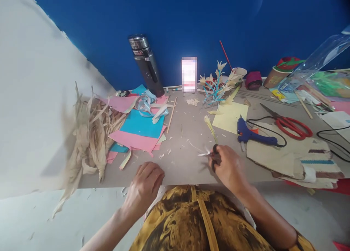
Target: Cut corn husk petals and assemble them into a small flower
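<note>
In my right hand (228, 167) is a small pair of scissors with black handles (215, 157), its blades pointing left over the table. My left hand (146, 181) rests at the table's front edge with its fingers curled together. Its fingertips are turned down, so anything inside them is hidden. Just beyond the scissors lies a pale green husk strip (210, 127). Small pale scraps (169, 151) are scattered between the hands. A bunch of dried husks (90, 134) hangs over the table's left front edge.
Pink and blue sheets (143, 123) lie at left, below a dark flask (149, 68). Husk flowers on blue stems (216, 87) stand at the back. To the right are a yellow sheet (231, 116), a blue glue gun (255, 136) with its cord and red-handled scissors (294, 127).
</note>
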A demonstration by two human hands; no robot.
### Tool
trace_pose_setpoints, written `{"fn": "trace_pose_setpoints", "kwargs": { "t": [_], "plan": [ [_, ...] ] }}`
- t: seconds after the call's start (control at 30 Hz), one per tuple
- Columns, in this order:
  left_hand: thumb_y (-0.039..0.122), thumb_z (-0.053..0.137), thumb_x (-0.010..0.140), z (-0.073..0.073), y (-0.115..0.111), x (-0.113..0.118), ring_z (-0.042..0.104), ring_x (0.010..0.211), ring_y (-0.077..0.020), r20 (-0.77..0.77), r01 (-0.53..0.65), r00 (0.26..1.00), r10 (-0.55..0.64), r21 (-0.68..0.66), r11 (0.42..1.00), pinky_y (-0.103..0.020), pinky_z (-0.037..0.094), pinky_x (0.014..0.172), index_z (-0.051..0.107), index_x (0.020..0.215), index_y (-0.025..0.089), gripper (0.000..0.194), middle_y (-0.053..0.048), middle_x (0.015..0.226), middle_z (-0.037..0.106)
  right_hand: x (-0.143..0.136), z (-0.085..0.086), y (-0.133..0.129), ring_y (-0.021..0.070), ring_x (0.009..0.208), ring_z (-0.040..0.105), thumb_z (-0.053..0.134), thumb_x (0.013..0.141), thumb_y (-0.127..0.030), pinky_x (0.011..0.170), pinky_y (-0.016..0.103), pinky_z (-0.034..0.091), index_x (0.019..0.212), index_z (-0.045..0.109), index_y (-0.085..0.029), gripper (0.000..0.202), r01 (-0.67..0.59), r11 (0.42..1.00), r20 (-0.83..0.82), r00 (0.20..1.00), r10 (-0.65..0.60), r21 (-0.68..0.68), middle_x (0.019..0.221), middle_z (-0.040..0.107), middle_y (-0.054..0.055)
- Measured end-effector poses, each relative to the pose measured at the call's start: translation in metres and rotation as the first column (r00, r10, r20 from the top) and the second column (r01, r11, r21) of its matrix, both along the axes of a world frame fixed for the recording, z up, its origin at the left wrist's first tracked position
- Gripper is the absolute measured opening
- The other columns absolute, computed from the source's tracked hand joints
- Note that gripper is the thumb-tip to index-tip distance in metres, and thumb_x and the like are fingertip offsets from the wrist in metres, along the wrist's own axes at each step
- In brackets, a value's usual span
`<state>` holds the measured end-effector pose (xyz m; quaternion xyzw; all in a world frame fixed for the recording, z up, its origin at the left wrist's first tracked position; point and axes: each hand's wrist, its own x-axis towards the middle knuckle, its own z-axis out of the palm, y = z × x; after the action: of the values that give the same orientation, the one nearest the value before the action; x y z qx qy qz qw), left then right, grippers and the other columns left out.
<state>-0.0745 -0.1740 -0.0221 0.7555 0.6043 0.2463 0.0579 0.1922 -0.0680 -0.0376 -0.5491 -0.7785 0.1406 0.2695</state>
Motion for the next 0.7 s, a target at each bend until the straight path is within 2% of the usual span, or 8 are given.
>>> {"fn": "trace_pose_setpoints", "kwargs": {
  "t": [0.07, 0.13, 0.27, 0.37, 0.47, 0.57, 0.63, 0.7],
  "plan": [
    [0.015, 0.050, 0.092, 0.003, 0.008, 0.001, 0.060, 0.092, -0.0256, -0.005, -0.027, 1.000, 0.027, 0.022, 0.999, -0.044, 0.054, 0.076, 0.059, 0.098, 0.029, 0.018, -0.005, 0.097, 0.063, 0.003, 0.003, 0.008, 0.0169, 0.060, 0.054, 0.059, 0.080, -0.026, 0.057, 0.027, 0.037, 0.081, 0.060, -0.021, 0.005, 0.083, 0.996, -0.116, 0.990, -0.086, -0.023, 0.070, 0.062, 0.002],
    [0.015, 0.047, 0.093, 0.006, 0.029, 0.012, 0.059, 0.107, -0.0275, -0.037, -0.011, 0.999, 0.009, -0.030, 1.000, -0.047, 0.054, 0.088, 0.059, 0.108, 0.026, 0.023, -0.009, 0.112, 0.063, 0.004, 0.008, 0.014, 0.0147, 0.053, 0.048, 0.059, 0.079, -0.029, 0.054, 0.026, 0.036, 0.081, 0.061, -0.021, 0.008, 0.118, 0.988, -0.239, 0.961, -0.138, -0.096, 0.063, 0.059, -0.001],
    [0.026, 0.059, 0.090, 0.006, 0.081, 0.044, 0.038, 0.140, -0.0356, -0.167, -0.002, 0.986, -0.011, -0.080, 0.997, -0.055, 0.041, 0.108, 0.049, 0.133, 0.021, 0.045, -0.018, 0.149, 0.044, 0.009, 0.013, 0.016, 0.0127, 0.052, 0.047, 0.062, 0.075, -0.029, 0.051, 0.024, 0.038, 0.082, 0.062, -0.021, 0.011, 0.114, 0.974, -0.409, 0.893, -0.186, -0.195, 0.064, 0.060, -0.001],
    [0.032, 0.063, 0.088, 0.002, 0.100, 0.060, 0.031, 0.144, -0.0380, -0.215, -0.043, 0.976, 0.018, -0.110, 0.993, -0.056, 0.035, 0.112, 0.046, 0.139, 0.015, 0.056, -0.022, 0.154, 0.037, 0.015, 0.010, 0.013, 0.0122, 0.051, 0.046, 0.064, 0.074, -0.030, 0.050, 0.023, 0.040, 0.082, 0.064, -0.019, 0.013, 0.152, 0.967, -0.417, 0.880, -0.227, -0.206, 0.061, 0.057, -0.002],
    [0.030, 0.059, 0.090, -0.001, 0.091, 0.060, 0.038, 0.140, -0.0388, -0.221, -0.081, 0.974, 0.056, -0.104, 0.991, -0.058, 0.039, 0.109, 0.053, 0.134, 0.016, 0.046, -0.022, 0.149, 0.043, 0.021, 0.004, 0.008, 0.0110, 0.048, 0.043, 0.065, 0.074, -0.029, 0.049, 0.022, 0.039, 0.083, 0.064, -0.019, 0.014, 0.177, 0.966, -0.411, 0.879, -0.242, -0.189, 0.056, 0.049, -0.006],
    [0.023, 0.054, 0.092, -0.006, 0.064, 0.045, 0.044, 0.135, -0.0358, -0.196, 0.021, 0.980, -0.025, -0.023, 1.000, -0.056, 0.040, 0.109, 0.058, 0.128, 0.018, 0.036, -0.020, 0.143, 0.049, 0.021, 0.001, 0.005, 0.0101, 0.047, 0.039, 0.064, 0.074, -0.026, 0.048, 0.021, 0.037, 0.081, 0.064, -0.019, 0.010, 0.160, 0.976, -0.407, 0.889, -0.207, -0.148, 0.054, 0.041, -0.008],
    [0.020, 0.054, 0.092, -0.009, 0.041, 0.029, 0.045, 0.135, -0.0330, -0.168, 0.115, 0.980, -0.109, 0.025, 0.993, -0.051, 0.043, 0.109, 0.059, 0.128, 0.019, 0.036, -0.018, 0.140, 0.052, 0.017, 0.001, 0.004, 0.0100, 0.048, 0.039, 0.063, 0.075, -0.025, 0.048, 0.021, 0.036, 0.080, 0.063, -0.019, 0.008, 0.130, 0.982, -0.410, 0.895, -0.175, -0.135, 0.053, 0.038, -0.008],
    [0.017, 0.055, 0.091, -0.012, 0.019, 0.012, 0.046, 0.135, -0.0312, -0.159, 0.142, 0.978, -0.134, 0.038, 0.989, -0.047, 0.046, 0.106, 0.057, 0.131, 0.020, 0.040, -0.016, 0.143, 0.051, 0.012, 0.001, 0.005, 0.0098, 0.048, 0.038, 0.062, 0.077, -0.025, 0.048, 0.021, 0.035, 0.079, 0.062, -0.019, 0.006, 0.099, 0.985, -0.419, 0.896, -0.151, -0.142, 0.053, 0.038, -0.008]
  ]
}}
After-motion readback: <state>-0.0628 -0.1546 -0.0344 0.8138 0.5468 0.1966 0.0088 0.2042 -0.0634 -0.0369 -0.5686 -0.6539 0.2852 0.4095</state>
